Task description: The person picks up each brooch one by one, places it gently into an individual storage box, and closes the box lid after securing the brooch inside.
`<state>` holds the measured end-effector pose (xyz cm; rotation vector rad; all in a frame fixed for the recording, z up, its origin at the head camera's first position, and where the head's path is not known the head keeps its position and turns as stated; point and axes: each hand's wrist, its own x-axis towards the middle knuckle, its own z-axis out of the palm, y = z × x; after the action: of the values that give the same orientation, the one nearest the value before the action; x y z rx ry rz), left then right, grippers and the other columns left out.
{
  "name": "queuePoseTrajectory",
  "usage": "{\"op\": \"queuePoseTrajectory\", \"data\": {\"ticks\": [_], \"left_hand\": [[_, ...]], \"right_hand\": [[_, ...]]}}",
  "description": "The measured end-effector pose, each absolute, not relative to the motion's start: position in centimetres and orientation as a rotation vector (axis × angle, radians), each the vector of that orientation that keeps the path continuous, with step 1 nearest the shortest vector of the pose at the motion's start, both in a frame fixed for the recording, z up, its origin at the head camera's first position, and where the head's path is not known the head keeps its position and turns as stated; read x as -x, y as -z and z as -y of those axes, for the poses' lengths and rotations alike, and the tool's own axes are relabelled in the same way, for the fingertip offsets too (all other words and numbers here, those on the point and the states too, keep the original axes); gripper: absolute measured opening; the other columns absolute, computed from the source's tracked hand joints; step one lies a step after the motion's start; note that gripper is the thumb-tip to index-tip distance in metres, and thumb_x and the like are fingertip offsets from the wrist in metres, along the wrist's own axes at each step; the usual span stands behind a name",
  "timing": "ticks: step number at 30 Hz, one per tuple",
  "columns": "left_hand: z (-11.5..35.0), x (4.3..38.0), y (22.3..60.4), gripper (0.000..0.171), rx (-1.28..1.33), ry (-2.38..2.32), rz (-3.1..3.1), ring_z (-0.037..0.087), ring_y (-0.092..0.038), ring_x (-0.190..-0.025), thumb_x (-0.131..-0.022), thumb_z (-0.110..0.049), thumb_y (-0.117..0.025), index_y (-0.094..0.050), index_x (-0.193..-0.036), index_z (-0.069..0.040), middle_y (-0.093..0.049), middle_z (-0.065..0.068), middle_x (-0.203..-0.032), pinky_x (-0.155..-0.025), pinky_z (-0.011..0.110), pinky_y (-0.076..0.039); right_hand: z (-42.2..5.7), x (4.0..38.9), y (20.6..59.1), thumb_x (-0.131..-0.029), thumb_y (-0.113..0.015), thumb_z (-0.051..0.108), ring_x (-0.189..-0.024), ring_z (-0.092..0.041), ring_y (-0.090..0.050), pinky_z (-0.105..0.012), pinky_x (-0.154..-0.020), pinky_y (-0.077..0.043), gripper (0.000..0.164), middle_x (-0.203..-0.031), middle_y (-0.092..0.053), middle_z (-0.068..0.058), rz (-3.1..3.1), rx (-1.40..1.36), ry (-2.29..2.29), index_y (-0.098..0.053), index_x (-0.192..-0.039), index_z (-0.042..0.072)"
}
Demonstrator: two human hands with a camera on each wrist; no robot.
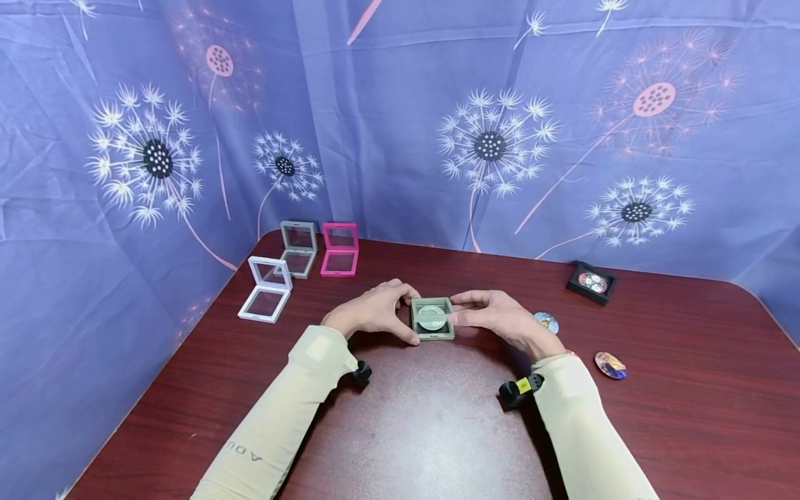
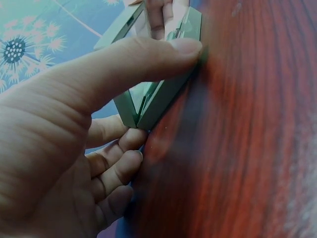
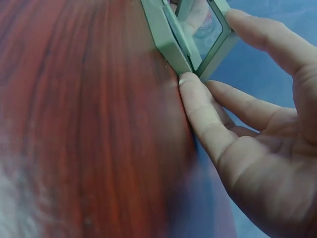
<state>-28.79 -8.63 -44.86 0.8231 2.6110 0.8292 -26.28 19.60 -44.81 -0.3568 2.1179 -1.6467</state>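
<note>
A small green display frame (image 1: 435, 336), hinged like a box and partly open, stands on the table between the hands. Inside it, a pale round disc (image 1: 431, 317) shows through the clear film. My left hand (image 1: 371, 312) grips the frame from its left side, thumb along the lower half's front edge and fingers toward the back. On the opposite side, my right hand (image 1: 500, 319) holds the tilted lid (image 3: 221, 52), thumb at its free edge and a fingertip at the hinge corner. The left wrist view shows both halves meeting in a V behind the left thumb (image 2: 138, 59).
Open frames in white (image 1: 264, 303), grey (image 1: 298, 264) and pink (image 1: 340, 262) stand at the back left. To the right are a black frame (image 1: 590, 283) holding a patterned disc, and two loose printed discs, one bluish (image 1: 546, 321), one multicoloured (image 1: 610, 365). A blue curtain hangs behind the table.
</note>
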Motion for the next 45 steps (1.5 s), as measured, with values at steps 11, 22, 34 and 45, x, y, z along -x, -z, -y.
{"op": "queuePoseTrajectory", "data": {"ticks": [11, 22, 34, 45], "left_hand": [[8.55, 28.76, 44.81, 0.066, -0.833, -0.827, -2.615, 0.016, -0.053, -0.106, -0.073, -0.036, -0.098, -0.066, -0.126, -0.016, -0.057, -0.001, -0.113, -0.091, 0.034, -0.048], [8.52, 28.77, 44.88, 0.065, -0.827, -0.836, -2.605, 0.017, -0.055, -0.107, -0.072, -0.036, -0.098, -0.066, -0.125, -0.017, -0.057, -0.001, -0.111, -0.091, 0.034, -0.049], [8.58, 28.72, 44.72, 0.067, -0.841, -0.836, -2.597, 0.017, -0.055, -0.106, -0.072, -0.036, -0.097, -0.066, -0.127, -0.016, -0.056, -0.001, -0.111, -0.091, 0.034, -0.049], [8.74, 28.69, 44.72, 0.070, -0.858, -0.819, -2.593, 0.017, -0.056, -0.107, -0.071, -0.037, -0.098, -0.065, -0.129, -0.016, -0.056, -0.001, -0.112, -0.091, 0.034, -0.049]], "right_hand": [[-19.42, 26.05, 44.91, -0.090, -0.081, 0.014, -0.113, -0.025, -0.068, -0.026, -0.089, -0.056, 0.065, -0.131, -0.068, -0.024, -2.178, 0.428, 1.601, -0.055, -0.145, -0.011], [-18.96, 25.99, 44.91, -0.085, -0.083, 0.017, -0.114, -0.032, -0.066, -0.028, -0.091, -0.054, 0.067, -0.124, -0.070, -0.020, -2.322, 0.550, 1.478, -0.059, -0.142, -0.008], [-19.12, 26.16, 45.05, -0.086, -0.085, 0.012, -0.113, -0.035, -0.066, -0.033, -0.092, -0.055, 0.069, -0.124, -0.069, -0.023, -2.334, 0.613, 1.458, -0.056, -0.144, -0.010], [-18.77, 26.11, 44.96, -0.083, -0.086, 0.006, -0.109, -0.033, -0.069, -0.033, -0.092, -0.057, 0.067, -0.121, -0.068, -0.024, -2.335, 0.598, 1.474, -0.056, -0.141, -0.012]]}}
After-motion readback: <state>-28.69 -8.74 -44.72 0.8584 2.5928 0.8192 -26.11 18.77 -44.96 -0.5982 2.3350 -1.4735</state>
